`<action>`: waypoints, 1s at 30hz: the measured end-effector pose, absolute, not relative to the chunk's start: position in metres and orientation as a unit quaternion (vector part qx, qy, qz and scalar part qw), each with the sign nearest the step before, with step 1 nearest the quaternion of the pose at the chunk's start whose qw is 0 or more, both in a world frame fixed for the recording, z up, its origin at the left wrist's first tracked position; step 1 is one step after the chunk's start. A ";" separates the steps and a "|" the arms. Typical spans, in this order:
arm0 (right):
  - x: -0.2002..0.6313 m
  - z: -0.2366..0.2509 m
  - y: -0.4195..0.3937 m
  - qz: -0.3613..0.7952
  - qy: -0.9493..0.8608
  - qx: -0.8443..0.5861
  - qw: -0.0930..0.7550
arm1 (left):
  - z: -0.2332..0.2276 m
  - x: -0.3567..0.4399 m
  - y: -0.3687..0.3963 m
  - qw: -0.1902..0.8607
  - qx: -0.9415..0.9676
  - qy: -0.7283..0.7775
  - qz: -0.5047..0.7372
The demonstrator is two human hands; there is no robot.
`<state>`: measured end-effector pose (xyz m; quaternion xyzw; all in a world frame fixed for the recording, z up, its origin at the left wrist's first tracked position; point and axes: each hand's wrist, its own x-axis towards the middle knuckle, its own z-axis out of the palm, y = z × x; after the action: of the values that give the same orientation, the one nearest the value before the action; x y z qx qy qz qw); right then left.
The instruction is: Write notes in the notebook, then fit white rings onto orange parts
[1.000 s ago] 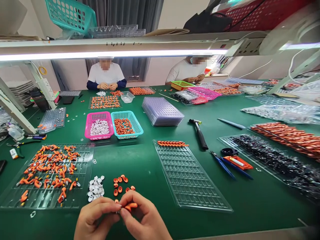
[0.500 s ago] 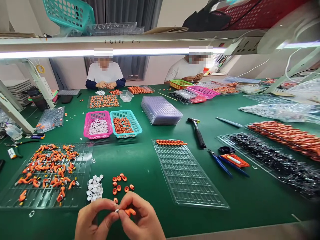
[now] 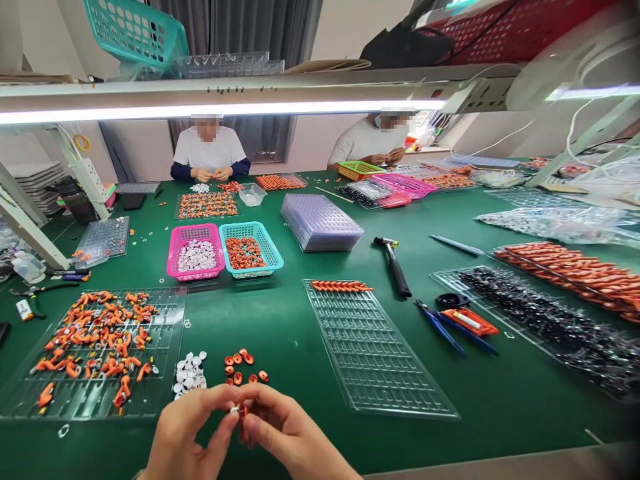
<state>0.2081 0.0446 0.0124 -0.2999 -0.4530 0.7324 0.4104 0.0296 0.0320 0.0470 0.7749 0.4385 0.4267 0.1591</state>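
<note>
My left hand [image 3: 187, 427] and my right hand [image 3: 293, 430] meet fingertip to fingertip near the front of the table. Pinched in the left fingers is a small white piece [image 3: 235, 410]. Against it, in the right fingertips, sits a small orange piece [image 3: 243, 411], mostly covered by the fingers. Just beyond the hands lie a heap of white round caps [image 3: 191, 371] and several loose orange cup-shaped caps [image 3: 238, 378]. To the left, curved orange parts [image 3: 123, 343] are scattered over a clear plastic tray [image 3: 173, 340].
A clear slotted tray [image 3: 380, 360] holds one row of orange parts [image 3: 341, 286]. Behind are a pink basket [image 3: 173, 263], a blue basket [image 3: 277, 257] and stacked trays [image 3: 325, 230]. A hammer [image 3: 397, 270] and pliers [image 3: 440, 327] lie right. Two people sit across the table.
Both hands have risen slightly, and the right fingers have turned around the orange piece, which now shows less. The fingertips stay together. The view has shifted a little.
</note>
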 end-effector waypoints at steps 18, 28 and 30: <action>0.205 0.013 0.040 0.737 -0.418 -0.293 0.443 | 0.036 0.033 0.035 0.504 0.571 0.494 0.419; 0.201 0.004 0.036 0.469 -0.627 -0.416 0.462 | 0.020 0.032 0.033 0.460 0.590 0.512 0.422; 0.202 0.003 0.036 0.430 -0.653 -0.430 0.451 | 0.019 0.034 0.034 0.439 0.607 0.513 0.420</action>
<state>0.2016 0.0359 0.0025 -0.4304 -0.6526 0.4302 0.4514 0.0337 0.0338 0.0194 0.6066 0.5128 0.4204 0.4386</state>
